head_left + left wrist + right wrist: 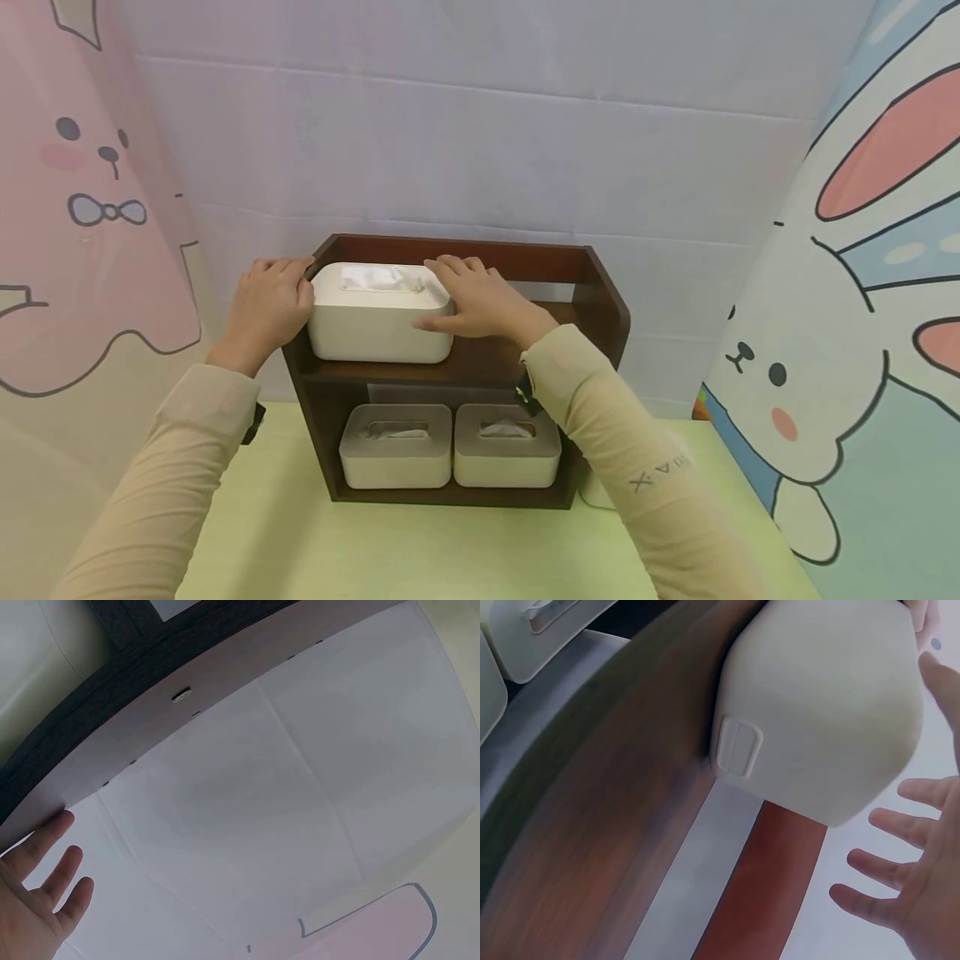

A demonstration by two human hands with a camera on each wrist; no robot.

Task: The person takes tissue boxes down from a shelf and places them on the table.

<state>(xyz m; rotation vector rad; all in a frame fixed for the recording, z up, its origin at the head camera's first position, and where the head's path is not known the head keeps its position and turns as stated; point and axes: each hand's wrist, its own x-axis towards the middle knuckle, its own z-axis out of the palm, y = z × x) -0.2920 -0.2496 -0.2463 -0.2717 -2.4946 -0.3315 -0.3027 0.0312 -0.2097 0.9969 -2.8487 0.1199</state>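
Observation:
A white tissue box point(378, 329), a tissue showing in its top slot, sits at the left end of the upper level of a dark brown wooden shelf point(487, 362). My left hand point(272, 302) is at the shelf's left side panel, beside the box's left end. In the left wrist view, its visible fingers point(61, 879) extend along the panel's outer face. Over the box's right end is my right hand point(487, 304), fingers spread. The right wrist view shows those fingers point(874, 906) straight and apart from the box, whose end has a small raised tab.
On the lower level stand two more tissue boxes with grey lids, a left one point(395, 462) and a right one point(506, 462). The shelf rests on a pale green table point(420, 554). Behind hangs a white cloth point(480, 150), with cartoon-printed curtains point(112, 275) at the sides.

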